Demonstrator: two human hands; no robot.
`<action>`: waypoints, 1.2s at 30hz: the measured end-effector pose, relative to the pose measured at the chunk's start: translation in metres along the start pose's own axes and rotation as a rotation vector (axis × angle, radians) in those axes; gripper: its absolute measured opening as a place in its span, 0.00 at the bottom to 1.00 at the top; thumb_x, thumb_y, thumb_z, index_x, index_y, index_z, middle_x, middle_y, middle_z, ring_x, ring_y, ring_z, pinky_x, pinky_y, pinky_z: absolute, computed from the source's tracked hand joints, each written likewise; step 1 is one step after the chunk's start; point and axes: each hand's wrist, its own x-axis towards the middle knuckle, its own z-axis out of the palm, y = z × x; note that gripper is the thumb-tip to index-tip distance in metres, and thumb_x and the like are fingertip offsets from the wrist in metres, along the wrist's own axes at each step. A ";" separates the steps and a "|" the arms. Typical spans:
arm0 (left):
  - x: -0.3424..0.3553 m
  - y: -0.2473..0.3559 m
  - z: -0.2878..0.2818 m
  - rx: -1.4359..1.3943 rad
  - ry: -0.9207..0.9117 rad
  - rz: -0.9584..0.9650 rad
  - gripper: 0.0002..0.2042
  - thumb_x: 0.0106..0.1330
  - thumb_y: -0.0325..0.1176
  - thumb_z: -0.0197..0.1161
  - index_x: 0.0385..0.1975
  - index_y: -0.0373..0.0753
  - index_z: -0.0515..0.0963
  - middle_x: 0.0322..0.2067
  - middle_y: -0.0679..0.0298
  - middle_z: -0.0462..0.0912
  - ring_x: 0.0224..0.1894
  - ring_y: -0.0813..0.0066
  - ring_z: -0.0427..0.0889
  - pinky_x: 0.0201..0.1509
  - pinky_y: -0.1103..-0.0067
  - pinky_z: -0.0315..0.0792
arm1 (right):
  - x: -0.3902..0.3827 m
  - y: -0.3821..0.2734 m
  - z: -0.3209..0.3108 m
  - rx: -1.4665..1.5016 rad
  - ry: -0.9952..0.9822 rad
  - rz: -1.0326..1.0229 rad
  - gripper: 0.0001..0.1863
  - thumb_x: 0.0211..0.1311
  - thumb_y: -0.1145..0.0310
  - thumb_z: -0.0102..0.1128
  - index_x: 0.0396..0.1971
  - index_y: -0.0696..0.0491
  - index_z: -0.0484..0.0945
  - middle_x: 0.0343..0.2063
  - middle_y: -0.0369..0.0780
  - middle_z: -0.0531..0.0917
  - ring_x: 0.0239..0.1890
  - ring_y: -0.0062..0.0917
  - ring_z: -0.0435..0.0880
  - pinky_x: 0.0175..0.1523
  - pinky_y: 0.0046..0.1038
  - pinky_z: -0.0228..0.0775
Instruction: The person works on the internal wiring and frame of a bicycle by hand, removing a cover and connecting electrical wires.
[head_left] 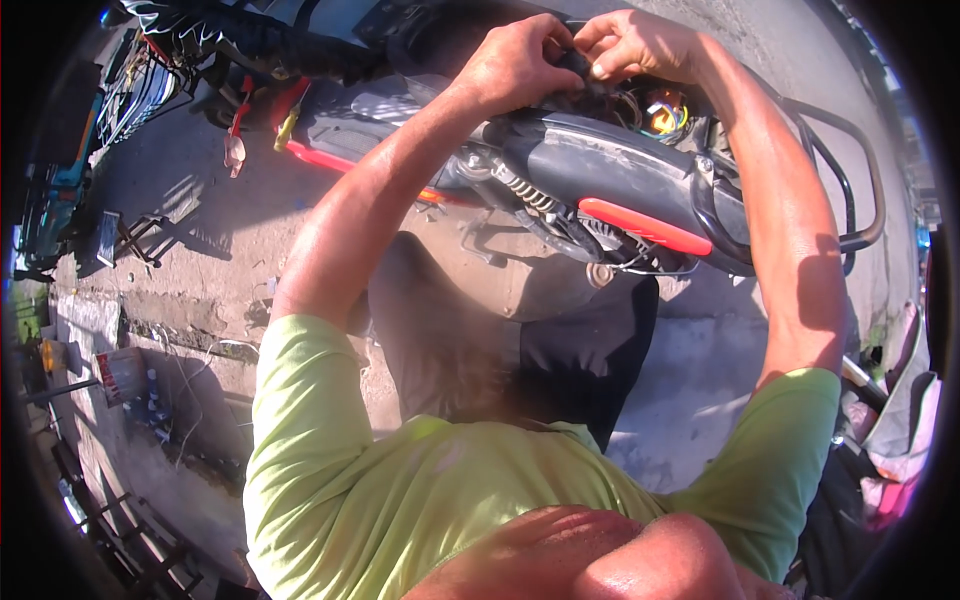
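Note:
Both hands meet over the opened top of a grey and red motorbike (600, 165) at the upper middle. My left hand (515, 65) pinches a small dark part (574, 68) between thumb and fingers; its exact kind does not show. Close beside it on the right, my right hand (640, 48) has its thumb and fingertips drawn together at the same part. What lies between those right fingertips is too small to make out. Just below the right hand, coloured wires (668, 115) with yellow loops show in the open body.
A black tubular rail (872, 185) curves out at the bike's right end. Loose cables (140, 90) and a teal machine (68, 170) are at the far left, near a small metal frame (140, 238) on the ground. Crumpled cloth (895, 440) lies at the right edge.

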 end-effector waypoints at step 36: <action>0.028 -0.021 -0.003 -0.773 -0.288 -0.494 0.13 0.74 0.35 0.62 0.40 0.28 0.84 0.35 0.54 0.89 0.33 0.65 0.88 0.34 0.74 0.82 | 0.007 0.003 0.006 0.089 0.079 0.084 0.23 0.60 0.67 0.70 0.55 0.56 0.82 0.44 0.42 0.87 0.43 0.27 0.86 0.45 0.30 0.81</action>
